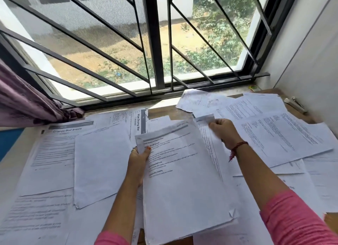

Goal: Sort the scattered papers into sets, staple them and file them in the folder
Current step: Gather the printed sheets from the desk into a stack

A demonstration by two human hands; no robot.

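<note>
A stack point(182, 180) of sheets is being held at mid-frame by two hands. Its upper left corner is being pinched by the left hand point(140, 156), thumb on top. A further sheet point(205, 119), just right of the stack, is being gripped at its top edge by the right hand point(224, 130). Loose papers point(60, 153), too overlapped to be counted, are being spread across the table point(164, 112) on both sides. One stapler point(295, 104) is lying at upper right by the wall. One curtain point(25, 102) is hanging at left under the barred window point(155, 43).
</note>
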